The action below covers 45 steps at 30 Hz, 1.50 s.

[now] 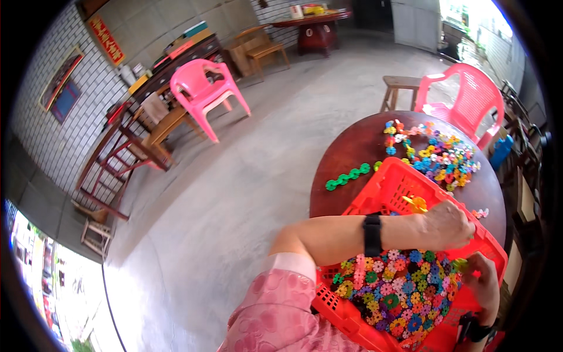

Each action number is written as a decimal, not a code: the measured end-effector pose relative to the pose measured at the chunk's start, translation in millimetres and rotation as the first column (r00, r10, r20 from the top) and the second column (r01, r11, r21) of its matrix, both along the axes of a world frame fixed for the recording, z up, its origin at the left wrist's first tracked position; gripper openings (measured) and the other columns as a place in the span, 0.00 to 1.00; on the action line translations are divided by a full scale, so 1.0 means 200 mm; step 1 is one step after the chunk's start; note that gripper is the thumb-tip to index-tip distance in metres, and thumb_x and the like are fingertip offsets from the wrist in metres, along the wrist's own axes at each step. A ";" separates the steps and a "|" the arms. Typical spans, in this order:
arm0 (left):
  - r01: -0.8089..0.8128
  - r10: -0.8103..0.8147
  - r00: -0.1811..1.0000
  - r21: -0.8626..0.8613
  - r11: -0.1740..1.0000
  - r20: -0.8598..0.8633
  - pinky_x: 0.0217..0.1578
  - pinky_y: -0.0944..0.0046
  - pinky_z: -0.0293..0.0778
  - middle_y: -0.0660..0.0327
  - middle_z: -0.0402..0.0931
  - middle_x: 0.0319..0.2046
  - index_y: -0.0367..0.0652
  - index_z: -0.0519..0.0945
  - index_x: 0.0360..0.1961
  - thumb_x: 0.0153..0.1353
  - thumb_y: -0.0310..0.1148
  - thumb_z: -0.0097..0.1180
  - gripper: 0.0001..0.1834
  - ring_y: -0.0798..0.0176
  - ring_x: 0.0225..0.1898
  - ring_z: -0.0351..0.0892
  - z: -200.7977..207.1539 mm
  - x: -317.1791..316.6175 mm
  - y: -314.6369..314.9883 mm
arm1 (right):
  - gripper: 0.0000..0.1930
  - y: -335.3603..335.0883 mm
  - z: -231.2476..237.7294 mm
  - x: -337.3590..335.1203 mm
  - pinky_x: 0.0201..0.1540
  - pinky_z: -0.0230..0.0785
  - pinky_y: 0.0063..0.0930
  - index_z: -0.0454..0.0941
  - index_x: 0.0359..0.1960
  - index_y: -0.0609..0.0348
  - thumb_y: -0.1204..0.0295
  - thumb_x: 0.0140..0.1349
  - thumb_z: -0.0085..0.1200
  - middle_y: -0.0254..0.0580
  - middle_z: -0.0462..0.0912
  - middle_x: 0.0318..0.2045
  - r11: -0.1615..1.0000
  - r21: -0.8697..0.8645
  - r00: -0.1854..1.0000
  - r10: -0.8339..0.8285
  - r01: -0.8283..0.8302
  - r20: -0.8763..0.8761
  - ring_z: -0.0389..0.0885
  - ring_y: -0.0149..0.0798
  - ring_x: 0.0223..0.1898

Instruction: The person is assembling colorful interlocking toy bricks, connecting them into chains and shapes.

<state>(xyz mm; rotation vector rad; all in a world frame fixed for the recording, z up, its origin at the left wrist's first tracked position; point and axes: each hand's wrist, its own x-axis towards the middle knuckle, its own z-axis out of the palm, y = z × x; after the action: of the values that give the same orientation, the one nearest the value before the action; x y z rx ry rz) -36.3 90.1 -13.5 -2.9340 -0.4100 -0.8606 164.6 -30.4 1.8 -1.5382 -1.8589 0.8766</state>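
Note:
A red plastic basket [384, 176], tilted on the round table, holds a heap of small flower-shaped plastic pieces [404, 287] in many colours. My left hand [448, 226] reaches across the basket with its fingers curled closed; what they hold is mostly hidden. Beside that wrist shows a yellow-orange flower piece [415, 204]. My right hand [484, 281] is at the basket's right side, its fingers pinching a yellow-green flower piece [459, 265]. A black band [372, 234] is on my left forearm.
On the dark red round table [340, 155] lie a green chain of joined pieces [349, 176] and a pile of coloured chains [440, 155]. Beyond stand a pink chair [466, 97] and a wooden stool [400, 85]. Another pink chair [202, 88] stands by a wooden bench [167, 126] at left.

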 end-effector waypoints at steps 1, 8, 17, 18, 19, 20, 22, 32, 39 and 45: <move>-0.026 0.026 1.000 -0.005 1.000 -0.007 0.28 0.57 0.74 0.56 0.77 0.17 0.42 0.76 0.23 0.55 0.37 0.54 0.10 0.54 0.22 0.81 -0.02 0.01 -0.02 | 0.15 0.03 -0.02 -0.04 0.33 0.67 0.22 0.73 0.35 0.65 0.67 0.50 0.57 0.35 0.76 0.28 0.990 0.120 0.995 0.067 -0.077 0.079 0.75 0.28 0.28; 0.032 -0.066 0.990 -0.256 0.966 -0.127 0.29 0.55 0.74 0.53 0.77 0.21 0.35 0.75 0.31 0.54 0.37 0.55 0.14 0.51 0.26 0.82 -0.06 0.05 -0.11 | 0.34 0.03 -0.21 0.06 0.37 0.73 0.26 0.62 0.60 0.67 0.59 0.58 0.60 0.43 0.75 0.48 0.990 -0.106 0.853 -0.133 0.091 -0.505 0.79 0.33 0.40; 0.326 -0.314 0.939 -0.637 0.699 0.137 0.37 0.48 0.73 0.41 0.72 0.37 0.32 0.53 0.56 0.51 0.25 0.59 0.35 0.36 0.39 0.77 -0.12 0.08 -0.09 | 0.34 0.07 -0.39 0.25 0.67 0.52 0.33 0.48 0.71 0.63 0.71 0.65 0.46 0.44 0.56 0.69 0.994 -0.045 0.823 0.052 -0.094 -0.565 0.57 0.40 0.68; 0.297 -0.348 0.935 -0.692 0.658 0.070 0.37 0.48 0.73 0.40 0.73 0.37 0.32 0.48 0.60 0.51 0.24 0.58 0.40 0.36 0.39 0.77 -0.12 0.07 -0.10 | 0.33 0.07 -0.43 0.26 0.66 0.54 0.33 0.48 0.71 0.63 0.71 0.65 0.46 0.44 0.58 0.68 0.998 -0.040 0.837 -0.059 0.044 -0.545 0.59 0.40 0.67; 0.301 -0.350 0.934 -0.691 0.657 0.074 0.37 0.48 0.73 0.40 0.73 0.37 0.32 0.48 0.60 0.51 0.24 0.58 0.40 0.36 0.39 0.77 -0.11 0.07 -0.11 | 0.33 0.07 -0.46 0.27 0.64 0.56 0.33 0.49 0.70 0.63 0.71 0.65 0.46 0.44 0.59 0.68 0.983 -0.030 0.834 -0.171 0.182 -0.525 0.60 0.40 0.66; 0.277 -0.350 0.935 -0.736 0.618 0.058 0.37 0.47 0.73 0.40 0.74 0.36 0.32 0.43 0.62 0.51 0.23 0.57 0.43 0.36 0.38 0.77 -0.10 0.07 -0.12 | 0.33 0.06 -0.48 0.30 0.64 0.56 0.33 0.49 0.70 0.63 0.71 0.65 0.46 0.44 0.59 0.68 0.982 -0.030 0.836 -0.173 0.185 -0.522 0.60 0.40 0.66; 0.249 -0.349 0.936 -0.777 0.578 0.041 0.36 0.47 0.73 0.40 0.75 0.35 0.32 0.38 0.64 0.52 0.22 0.56 0.46 0.35 0.38 0.77 -0.10 0.08 -0.13 | 0.31 0.05 -0.43 0.25 0.62 0.58 0.32 0.52 0.69 0.64 0.70 0.66 0.46 0.45 0.65 0.64 0.975 0.028 0.854 -0.178 0.219 -0.490 0.65 0.40 0.63; 0.480 -0.376 0.875 -0.648 0.591 0.304 0.37 0.50 0.75 0.41 0.77 0.36 0.37 0.25 0.67 0.51 0.22 0.57 0.56 0.41 0.37 0.80 -0.18 0.12 -0.15 | 0.18 0.06 -0.28 0.18 0.48 0.68 0.25 0.70 0.54 0.70 0.76 0.63 0.48 0.39 0.78 0.41 0.986 -0.113 0.980 0.106 -0.126 -0.168 0.76 0.31 0.43; 0.044 -0.158 0.983 -0.733 0.678 -0.087 0.37 0.48 0.76 0.45 0.79 0.27 0.32 0.74 0.37 0.55 0.40 0.56 0.19 0.42 0.35 0.80 -0.10 0.11 -0.15 | 0.15 0.04 -0.36 0.21 0.47 0.66 0.24 0.70 0.51 0.68 0.73 0.66 0.49 0.38 0.74 0.40 0.984 0.003 0.959 -0.173 0.178 -0.225 0.73 0.29 0.43; 0.201 -0.328 0.945 -0.797 0.570 0.004 0.36 0.49 0.74 0.45 0.79 0.28 0.34 0.76 0.30 0.61 0.41 0.48 0.18 0.44 0.34 0.80 -0.05 0.08 -0.14 | 0.13 0.01 -0.08 0.02 0.40 0.67 0.20 0.71 0.48 0.65 0.70 0.66 0.49 0.36 0.76 0.37 0.939 -0.321 0.968 -0.183 0.122 -0.169 0.74 0.28 0.37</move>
<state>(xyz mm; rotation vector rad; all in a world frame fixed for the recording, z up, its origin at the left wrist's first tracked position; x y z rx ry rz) -20.0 61.4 -24.1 -3.9580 -0.4229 -0.5474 169.1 -28.9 -14.4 -1.6850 -1.4911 1.2418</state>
